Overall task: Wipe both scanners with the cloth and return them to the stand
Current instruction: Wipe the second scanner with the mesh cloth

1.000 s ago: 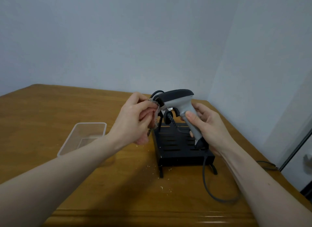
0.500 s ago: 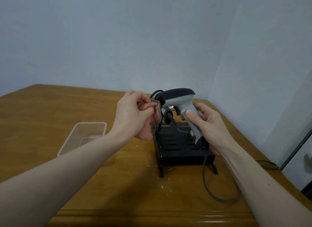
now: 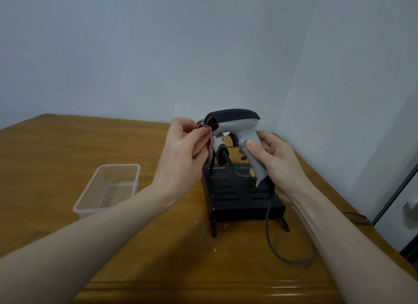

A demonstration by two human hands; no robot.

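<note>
Now my left hand (image 3: 181,149) pinches cloth (image 3: 209,136) on scanner (image 3: 235,127) nose, right hand (image 3: 276,165) grips handle; next, I'd guess, wipe body.

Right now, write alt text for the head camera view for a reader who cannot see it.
A person's right hand grips a grey and black scanner by its handle above a black stand, while the left hand pinches a checked cloth against the scanner's front. A clear plastic container sits to the left on the wooden table.
</note>
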